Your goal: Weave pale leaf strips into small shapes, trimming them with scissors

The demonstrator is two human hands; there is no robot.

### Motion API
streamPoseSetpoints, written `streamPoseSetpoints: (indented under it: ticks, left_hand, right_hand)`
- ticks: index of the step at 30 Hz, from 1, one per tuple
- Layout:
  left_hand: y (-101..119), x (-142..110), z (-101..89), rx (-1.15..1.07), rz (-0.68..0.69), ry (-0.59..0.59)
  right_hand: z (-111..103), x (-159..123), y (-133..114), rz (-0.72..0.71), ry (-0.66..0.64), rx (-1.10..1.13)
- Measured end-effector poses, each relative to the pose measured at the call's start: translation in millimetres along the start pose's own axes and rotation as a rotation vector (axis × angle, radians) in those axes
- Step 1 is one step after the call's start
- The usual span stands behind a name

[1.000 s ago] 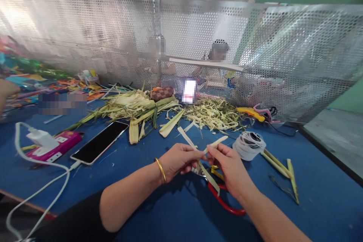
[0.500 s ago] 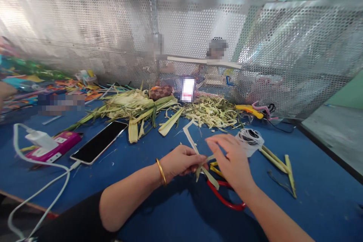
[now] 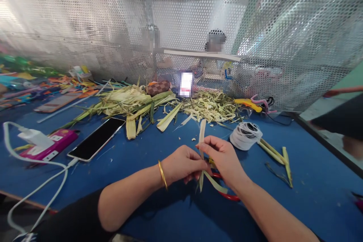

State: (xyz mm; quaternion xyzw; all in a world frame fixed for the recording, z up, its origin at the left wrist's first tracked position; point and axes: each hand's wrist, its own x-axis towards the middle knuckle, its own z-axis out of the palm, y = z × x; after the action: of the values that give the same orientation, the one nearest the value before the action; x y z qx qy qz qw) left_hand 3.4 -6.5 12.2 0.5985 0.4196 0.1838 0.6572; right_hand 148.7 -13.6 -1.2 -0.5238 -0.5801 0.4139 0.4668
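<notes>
My left hand, with a gold bangle at the wrist, pinches pale green plant-leaf strips where they cross. My right hand pinches a leaf strip that stands up above the fingers. Another strip end curves down to the right below the hands. Beneath my right hand lies a red-handled tool, mostly hidden, with a yellow piece near it. A white spool of cord stands just right of my right hand.
Shredded leaf bits and a heap of long leaves lie along the perforated metal screen. A phone is cabled on the left beside a magenta power strip. Cut stalks lie right. A person's dark sleeve shows at the right edge.
My right hand was loosely open beside the strips; now it has closed on the upright one. The view has tilted slightly down, and a person has appeared at the right edge.
</notes>
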Motion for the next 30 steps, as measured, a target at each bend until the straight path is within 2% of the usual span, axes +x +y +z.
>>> streamPoseSetpoints:
  ticks: [4,9,13,15,18,19,20,23,26,30]
  left_hand:
    - [-1,3,-6.3,-0.126,0.043,0.118]
    - [-3,6,-13.7,-0.267,0.053,0.115]
    - [-5,8,-11.4,-0.264,0.043,0.142]
    - [-7,10,-10.7,-0.289,0.041,0.165]
    - [-7,11,-12.2,-0.373,0.048,0.187]
    - [-7,11,-13.2,-0.404,0.053,0.189]
    - [-6,11,-14.3,-0.434,0.057,0.188]
    - [-4,10,-17.0,-0.528,0.052,0.2]
    - [-3,9,-18.3,-0.575,0.037,0.215]
    - [-2,10,-18.5,-0.544,0.041,0.188]
  right_hand:
    - [-15,8,2,-0.126,-0.065,-0.239]
    - [-34,13,-4,-0.159,-0.286,-0.453]
    - [-38,15,-2,-0.228,-0.238,-0.576]
    - [-37,15,0,-0.361,-0.129,-0.701]
    - [-32,10,0,-0.7,0.127,-0.9]
    - [-30,7,-1,-0.81,0.164,-0.943]
    - [-26,3,-3,-0.905,0.156,-0.976]
    - [-15,-7,-6,-1.092,-0.024,-1.098]
    - [-5,-12,-7,-1.159,-0.148,-1.266]
    - [-1,-11,-3,-1.175,-0.122,-1.35]
